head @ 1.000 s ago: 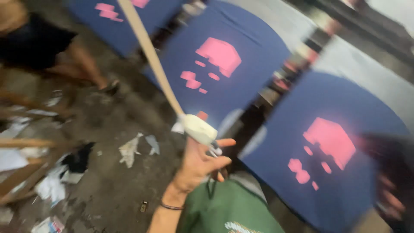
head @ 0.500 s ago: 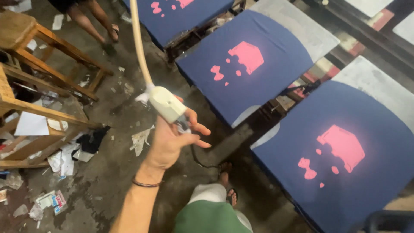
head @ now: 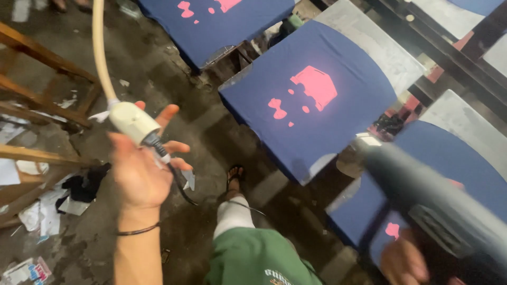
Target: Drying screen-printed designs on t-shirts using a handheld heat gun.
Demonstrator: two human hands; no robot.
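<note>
Left of centre in the frame, the left hand (head: 138,171) lies palm up with fingers spread, and the cream plastic cable socket (head: 131,121) rests across the fingers, ungripped. Its beige cord (head: 98,50) rises to the top edge; a black lead (head: 177,182) hangs from it. At lower right the right hand (head: 404,261) grips a grey heat gun (head: 428,203), aimed toward the navy cloth with pink print (head: 311,103).

right hand (head: 404,261): cut off by bottom edge | heat gun (head: 438,206): blurred, cropped
</note>
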